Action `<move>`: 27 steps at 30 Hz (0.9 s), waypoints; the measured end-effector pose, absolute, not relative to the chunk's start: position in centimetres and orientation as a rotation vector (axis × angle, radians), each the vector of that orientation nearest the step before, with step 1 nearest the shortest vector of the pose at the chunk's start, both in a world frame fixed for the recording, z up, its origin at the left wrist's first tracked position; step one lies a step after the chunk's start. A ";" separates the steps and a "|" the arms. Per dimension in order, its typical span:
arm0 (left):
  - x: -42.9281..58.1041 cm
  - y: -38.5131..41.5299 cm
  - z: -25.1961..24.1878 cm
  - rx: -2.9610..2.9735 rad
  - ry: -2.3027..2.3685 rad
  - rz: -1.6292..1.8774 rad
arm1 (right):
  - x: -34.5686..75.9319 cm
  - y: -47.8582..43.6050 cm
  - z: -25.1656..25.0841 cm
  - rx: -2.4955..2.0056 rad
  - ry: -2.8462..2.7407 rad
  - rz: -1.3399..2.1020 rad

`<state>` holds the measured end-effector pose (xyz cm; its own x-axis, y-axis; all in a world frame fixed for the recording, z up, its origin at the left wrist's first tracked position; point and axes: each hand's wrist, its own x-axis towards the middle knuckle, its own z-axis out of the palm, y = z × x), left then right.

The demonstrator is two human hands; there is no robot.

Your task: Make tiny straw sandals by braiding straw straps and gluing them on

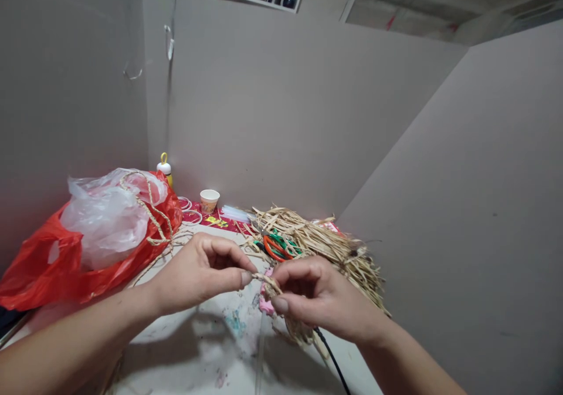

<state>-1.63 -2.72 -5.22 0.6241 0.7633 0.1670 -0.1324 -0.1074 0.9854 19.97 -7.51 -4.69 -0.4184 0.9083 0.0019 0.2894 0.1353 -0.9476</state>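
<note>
My left hand [204, 272] and my right hand [314, 295] meet over the table, each pinching the same short twisted straw cord [265, 279] between thumb and fingers. The cord runs from my left thumb tip into my right fingers, and more straw [299, 331] hangs below my right palm. Behind my right hand lies a loose pile of straw strips [325, 245]. Orange-and-green scissors [278, 246] rest on that pile, just beyond my fingers.
A red plastic bag [53, 266] holding a clear bag and braided rope [153, 216] sits at the left. A paper cup [209, 200], a yellow bottle [166, 169] and white rings stand at the back. A black cable [332, 360] crosses the stained white table [197, 348]. Grey partition walls enclose it.
</note>
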 end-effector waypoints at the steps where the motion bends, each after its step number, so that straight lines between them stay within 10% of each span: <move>1: -1.6 -2.8 -5.3 1.502 0.565 0.834 | 19.9 -7.5 -4.9 -1.146 -1.762 1.285; 27: -0.6 -5.1 -6.3 2.261 0.436 1.642 | 16.3 -9.2 -6.9 -1.143 -1.246 1.090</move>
<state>-0.60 -5.10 -6.25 0.2961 0.4195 0.8581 0.0611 -0.9049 0.4213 16.26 -9.23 -6.85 0.0334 0.9922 0.1205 0.0124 0.1201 -0.9927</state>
